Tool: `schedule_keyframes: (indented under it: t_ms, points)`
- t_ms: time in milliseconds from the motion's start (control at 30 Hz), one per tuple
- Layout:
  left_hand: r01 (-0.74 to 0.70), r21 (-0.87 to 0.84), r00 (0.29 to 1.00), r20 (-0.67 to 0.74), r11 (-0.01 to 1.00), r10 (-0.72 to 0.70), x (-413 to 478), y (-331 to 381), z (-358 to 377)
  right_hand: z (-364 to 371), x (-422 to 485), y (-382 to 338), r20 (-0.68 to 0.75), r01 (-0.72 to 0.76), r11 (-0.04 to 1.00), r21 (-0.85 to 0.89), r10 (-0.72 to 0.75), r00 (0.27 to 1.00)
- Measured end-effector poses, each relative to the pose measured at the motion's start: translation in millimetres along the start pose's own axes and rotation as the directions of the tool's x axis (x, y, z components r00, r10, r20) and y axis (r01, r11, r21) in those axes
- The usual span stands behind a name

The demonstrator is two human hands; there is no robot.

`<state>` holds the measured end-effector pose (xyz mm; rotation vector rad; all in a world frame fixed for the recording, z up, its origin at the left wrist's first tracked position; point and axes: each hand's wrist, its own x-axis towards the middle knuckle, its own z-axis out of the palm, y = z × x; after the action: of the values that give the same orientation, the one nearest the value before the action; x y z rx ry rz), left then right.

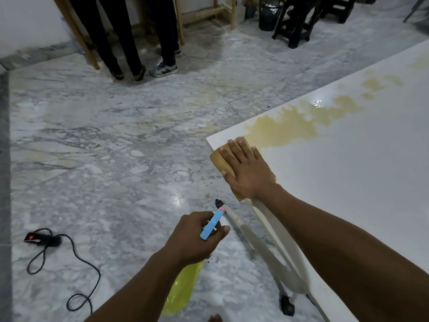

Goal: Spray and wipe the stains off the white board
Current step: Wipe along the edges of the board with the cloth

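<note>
The white board (348,173) lies flat on the right, on a wheeled white stand. A yellowish-brown stain (290,126) spreads along its far edge toward the near corner. My right hand (246,170) presses flat, fingers straight, on a tan cloth (220,159) at that corner, beside the stain. My left hand (197,238) grips a spray bottle with a blue nozzle head (212,225) and a yellow body (181,289), held over the floor left of the board.
The marble floor (104,159) carries a black cable with a red-lit plug (41,240) at the lower left. Two people's legs (130,43) stand by a wooden frame at the back. A black bin (269,12) and dark stools sit behind the board.
</note>
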<state>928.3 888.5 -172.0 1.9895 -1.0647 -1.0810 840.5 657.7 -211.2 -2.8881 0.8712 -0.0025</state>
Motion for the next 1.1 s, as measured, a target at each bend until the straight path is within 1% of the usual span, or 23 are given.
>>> schedule_keyframes:
  t_ms: [167,367,467,700,1000,1100]
  points:
    - [-0.036,0.035,0.999,0.030,0.999,0.035,-20,13,34,2,-46,3,-0.017,-0.013,1.000,-0.020,0.013,1.000]
    - [-0.026,0.059,0.999,0.036,0.998,0.023,-63,17,81,3,-111,10,-0.016,-0.002,1.000,-0.029,0.001,1.000]
    - [-0.004,0.066,0.998,0.056,0.998,0.001,-90,16,110,4,-162,15,-0.018,-0.011,1.000,-0.028,0.011,1.000]
    - [-0.048,0.116,0.997,0.067,0.992,0.040,-146,25,170,6,-281,23,-0.021,-0.028,0.999,-0.035,0.027,0.999]
    - [-0.019,0.140,0.996,0.085,0.990,0.008,-217,64,240,5,-440,35,-0.013,-0.039,0.998,-0.043,0.038,0.999]
    - [-0.037,0.158,0.995,0.099,0.987,0.021,-240,72,263,4,-491,37,-0.007,-0.040,0.999,-0.026,0.040,0.999]
